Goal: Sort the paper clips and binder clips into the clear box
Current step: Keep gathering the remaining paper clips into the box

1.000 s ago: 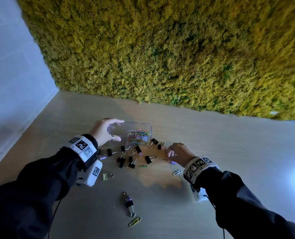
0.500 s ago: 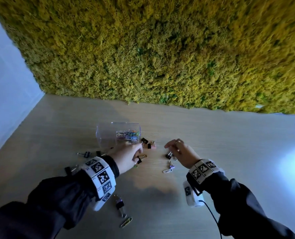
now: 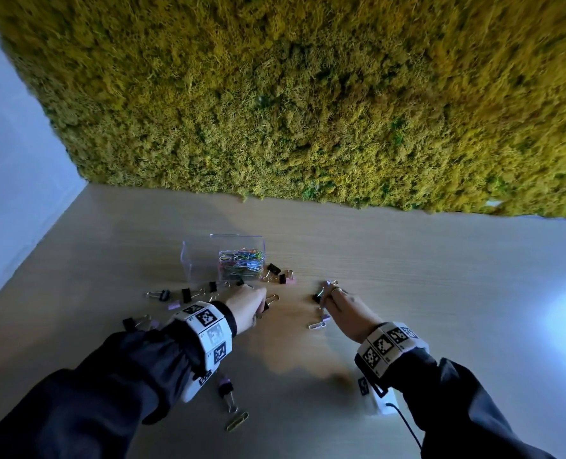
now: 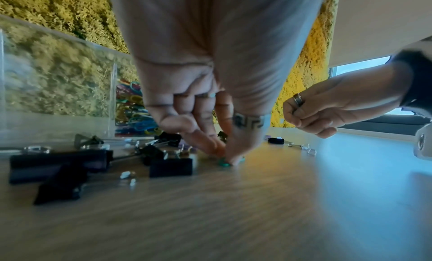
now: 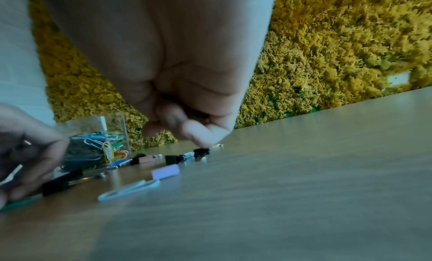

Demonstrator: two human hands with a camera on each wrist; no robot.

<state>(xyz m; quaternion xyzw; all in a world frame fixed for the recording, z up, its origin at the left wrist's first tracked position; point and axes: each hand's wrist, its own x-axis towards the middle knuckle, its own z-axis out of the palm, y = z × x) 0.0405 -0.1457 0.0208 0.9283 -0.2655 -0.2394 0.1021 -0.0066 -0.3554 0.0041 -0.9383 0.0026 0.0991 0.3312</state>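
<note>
The clear box (image 3: 202,263) stands on the wooden table, its right half full of coloured paper clips (image 3: 242,260). In front of it, my left hand (image 3: 255,303) reaches down. In the left wrist view its thumb and fingers (image 4: 210,145) pinch a green paper clip (image 4: 222,163) lying on the table. My right hand (image 3: 328,294) is curled tight to the right, fingertips just over a black binder clip (image 5: 201,151) on the table. I cannot tell whether they touch it. I see nothing held inside the fist.
Black binder clips (image 3: 185,294) lie loose left of my left hand, and others (image 3: 273,268) by the box's right corner. A white paper clip (image 3: 316,325) and a lilac binder clip (image 3: 324,317) lie near my right hand. A moss wall (image 3: 308,94) backs the table.
My left hand let go of the box and dropped to the table in front of it, onto the green paper clip. My right hand stayed curled by the black binder clip.
</note>
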